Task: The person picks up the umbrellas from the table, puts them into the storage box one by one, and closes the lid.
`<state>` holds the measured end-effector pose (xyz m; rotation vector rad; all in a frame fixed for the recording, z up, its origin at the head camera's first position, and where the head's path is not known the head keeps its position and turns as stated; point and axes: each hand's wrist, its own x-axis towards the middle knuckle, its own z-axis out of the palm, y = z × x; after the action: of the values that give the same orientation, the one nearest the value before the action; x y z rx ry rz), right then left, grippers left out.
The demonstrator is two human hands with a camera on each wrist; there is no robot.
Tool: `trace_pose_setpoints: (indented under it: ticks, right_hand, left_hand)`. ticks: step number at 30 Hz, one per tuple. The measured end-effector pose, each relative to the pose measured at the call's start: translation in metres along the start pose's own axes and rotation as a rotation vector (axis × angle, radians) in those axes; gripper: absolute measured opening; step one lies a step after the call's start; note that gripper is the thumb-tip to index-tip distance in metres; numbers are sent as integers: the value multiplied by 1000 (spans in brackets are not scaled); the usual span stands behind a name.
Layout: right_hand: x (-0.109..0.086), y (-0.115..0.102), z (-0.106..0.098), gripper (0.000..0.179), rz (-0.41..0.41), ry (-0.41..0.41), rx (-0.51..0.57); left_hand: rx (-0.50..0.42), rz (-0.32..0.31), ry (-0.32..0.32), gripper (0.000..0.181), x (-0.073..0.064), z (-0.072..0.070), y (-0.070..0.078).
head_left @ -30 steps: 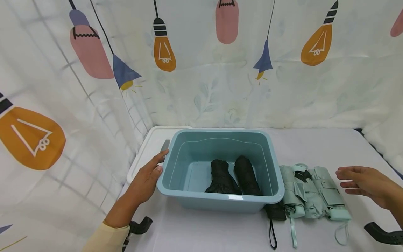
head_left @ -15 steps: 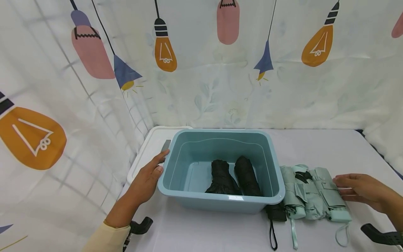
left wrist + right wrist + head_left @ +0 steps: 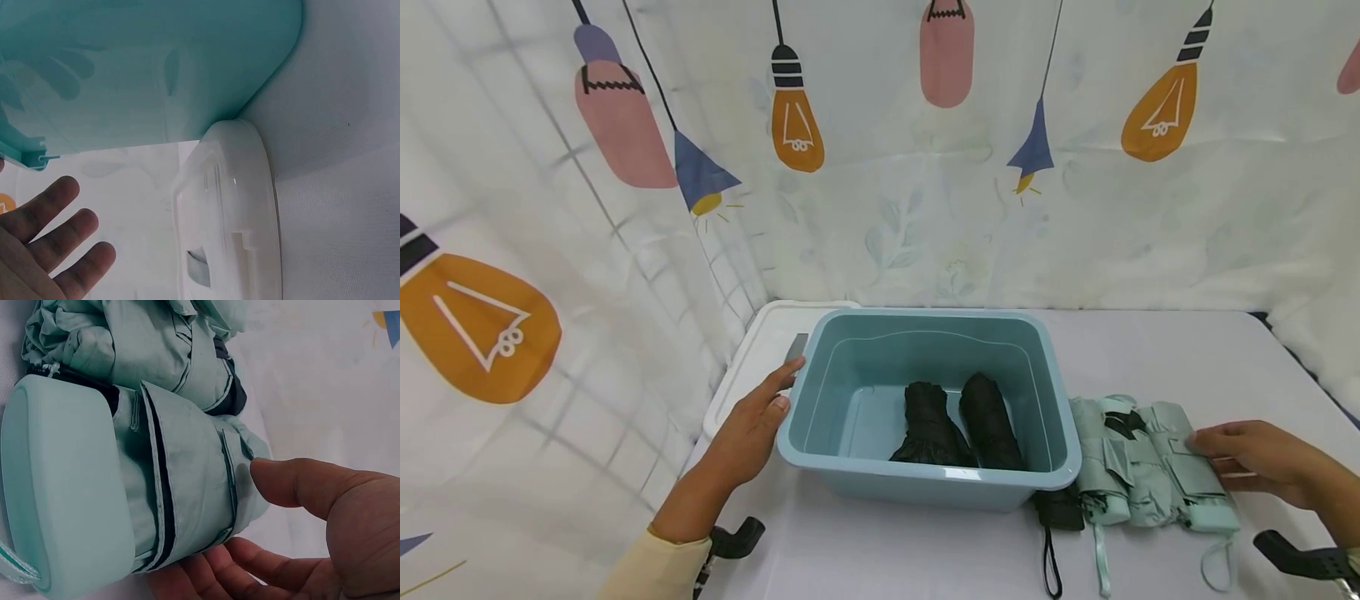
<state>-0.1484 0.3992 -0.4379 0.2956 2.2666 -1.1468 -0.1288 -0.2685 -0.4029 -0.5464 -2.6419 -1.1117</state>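
Observation:
A blue plastic tub (image 3: pixel 925 492) holds two folded black umbrellas (image 3: pixel 991 421). My left hand (image 3: pixel 747 433) touches its left rim with the fingers fairly straight; three fingertips (image 3: pixel 87 219) stay off the tub wall in the left wrist view. Right of the tub, several folded mint-green umbrellas (image 3: pixel 1101 458) lie side by side. My right hand (image 3: pixel 1270 458) grips the rightmost green umbrella (image 3: pixel 1193 467). In the right wrist view its thumb (image 3: pixel 287 481) presses the top of the cloth, and the other fingers curl in along the underside, partly hidden.
A black umbrella (image 3: pixel 1060 508) with a wrist loop lies partly under the tub's right edge. Behind the tub's left side is a white plastic lid or box (image 3: pixel 760 333) with a grey latch. A printed curtain (image 3: pixel 880 208) closes off the back and left of the table.
My right hand has come left and down from beside the green umbrellas onto the rightmost one, and takes hold of it. The left hand keeps its place at the tub rim.

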Motion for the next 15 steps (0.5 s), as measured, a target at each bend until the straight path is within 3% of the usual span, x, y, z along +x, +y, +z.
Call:
trace_pose_setpoints:
  ticks: [15]
  right_hand:
    - [4,0,0,77,-9,-21,-10]
  left_hand:
    - [6,11,4,50,0,1,0]
